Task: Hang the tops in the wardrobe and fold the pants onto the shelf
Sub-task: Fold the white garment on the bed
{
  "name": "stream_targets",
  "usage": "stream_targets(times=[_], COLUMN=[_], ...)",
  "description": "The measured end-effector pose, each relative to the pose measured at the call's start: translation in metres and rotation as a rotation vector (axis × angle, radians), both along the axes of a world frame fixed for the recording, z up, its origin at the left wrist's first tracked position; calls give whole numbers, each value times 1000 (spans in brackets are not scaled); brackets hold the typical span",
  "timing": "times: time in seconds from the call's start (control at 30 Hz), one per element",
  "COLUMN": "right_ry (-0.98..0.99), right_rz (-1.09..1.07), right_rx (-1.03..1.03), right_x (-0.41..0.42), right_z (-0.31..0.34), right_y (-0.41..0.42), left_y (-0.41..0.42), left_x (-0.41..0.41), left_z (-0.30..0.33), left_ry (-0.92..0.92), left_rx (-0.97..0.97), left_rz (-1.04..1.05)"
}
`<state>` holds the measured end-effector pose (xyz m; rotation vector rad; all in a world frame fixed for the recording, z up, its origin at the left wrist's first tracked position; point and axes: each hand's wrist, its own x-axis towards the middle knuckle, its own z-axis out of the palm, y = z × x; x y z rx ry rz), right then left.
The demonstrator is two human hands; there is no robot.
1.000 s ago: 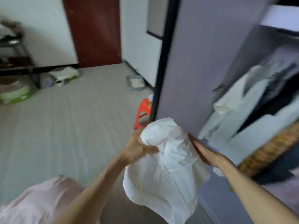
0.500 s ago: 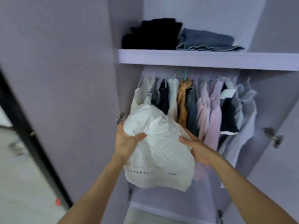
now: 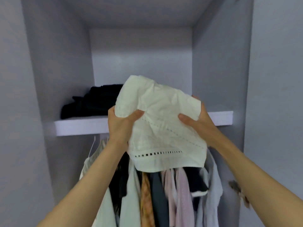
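Observation:
A folded white garment (image 3: 160, 122) with an openwork hem is raised in front of the wardrobe shelf (image 3: 78, 126). My left hand (image 3: 122, 124) grips its left side, thumb over the cloth. My right hand (image 3: 196, 118) grips its right side, thumb on the front. A folded black garment (image 3: 91, 103) lies on the left part of the shelf. The cloth hides the shelf's middle. Several tops (image 3: 164, 194) hang in a row below the shelf.
The open wardrobe has grey side walls (image 3: 62, 79) and a high, bare upper space above the shelf. A metal door hinge (image 3: 237, 189) sticks out at the lower right. A white hanger hook (image 3: 93, 143) shows under the shelf's left end.
I have lifted the white garment from waist height in front of the hanging tops to shelf level. The view has tilted upward. Both hands keep their grip.

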<state>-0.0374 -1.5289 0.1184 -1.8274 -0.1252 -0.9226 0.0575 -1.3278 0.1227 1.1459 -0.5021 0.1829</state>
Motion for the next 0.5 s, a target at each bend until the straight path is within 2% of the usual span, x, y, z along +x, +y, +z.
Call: stream_targets(times=[0.07, 0.17, 0.27, 0.33, 0.4, 0.47, 0.5], right_ry=[-47, -81, 20, 154, 301, 458, 543], right_rz=[-117, -296, -466, -628, -742, -779, -780], right_rx=[-113, -241, -386, -499, -625, -754, -817], right_x=[14, 36, 56, 73, 92, 113, 123], right_z=[39, 109, 168, 185, 181, 158, 143], right_y=[-34, -91, -146, -177, -200, -216, -221], left_y=[-34, -100, -175, -219, -257, -292, -306], left_x=[14, 41, 68, 89, 108, 118, 120], left_z=[35, 83, 116, 123, 116, 99, 89], left_ry=[-30, 57, 203, 300, 335, 227, 114], left_rx=[-35, -107, -93, -44, 86, 393, 592], left_rz=[-49, -107, -184, -208, -166, -54, 22])
